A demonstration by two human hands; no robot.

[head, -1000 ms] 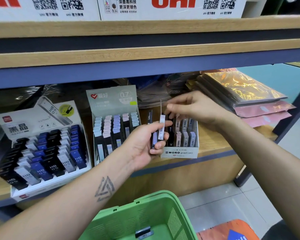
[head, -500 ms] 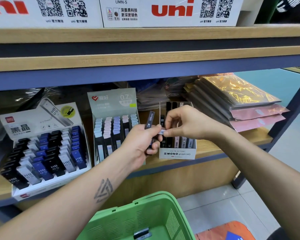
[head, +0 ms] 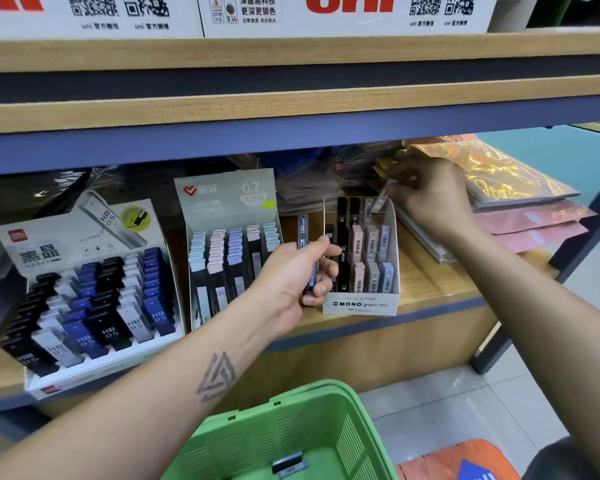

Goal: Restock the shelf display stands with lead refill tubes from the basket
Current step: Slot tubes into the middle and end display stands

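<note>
Two hands work at one landmark, the white MONO stand (head: 361, 304) on the lower shelf; every position below is referred to it.

Nearest the viewer, below and in front of the stand, the green basket (head: 357, 427) shows its rim and slotted wall, with one small dark item at its bottom — too blurred to name.

At the stand's front-left corner the left hand (head: 293, 277) has its fingers curled round a black lead tube (head: 302, 233). That tube stands nearly upright, long axis vertical, upper end clear above the fist, just beside the stand's left wall. Whether a second tube sits lower in the same fist cannot be told.

Over the stand's rear-right corner the right hand (head: 433, 199) pinches a pale tube (head: 383, 197) between thumb and fingertips. Its long axis is tilted, upper end towards the hand, lower end pointing down and left into the back row, above the grey tubes standing there. The tube lies left of the gripping fingers, so it must be righted and lowered along its own axis to seat.

Judgement: the right hand is the nearer to an open slot — the left is holding stock in reserve.
</note>
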